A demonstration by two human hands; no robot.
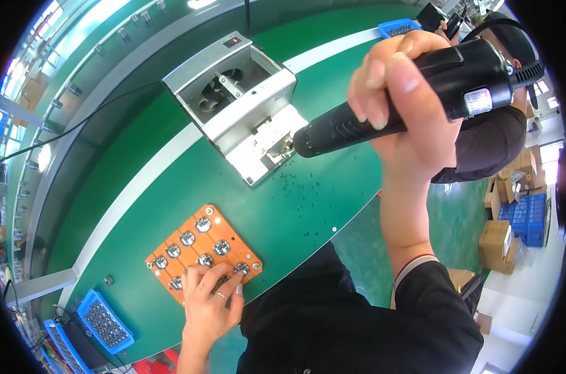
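Observation:
My right hand (407, 93) is closed round a black electric screwdriver (351, 128). Its tip end reaches the front of a silver screw feeder (251, 118), where the bit itself is hard to make out. An orange fixture block (195, 240) lies on the green bench, with several round shiny metal parts (222, 247) seated in its recesses. Over the block's near edge rests my left hand (211, 296), fingers apart and a ring on one of them. Its fingertips touch the block near a round metal part (241, 268) at the right corner. The hand hides part of the near row.
Small dark screws (304, 187) are scattered across the green bench (276, 230). A blue tray (105, 321) of metal parts stands at the near left, with a loose part (108, 280) beside it. At the far right sits a co-worker (495, 137). Cardboard boxes (496, 246) stand beyond.

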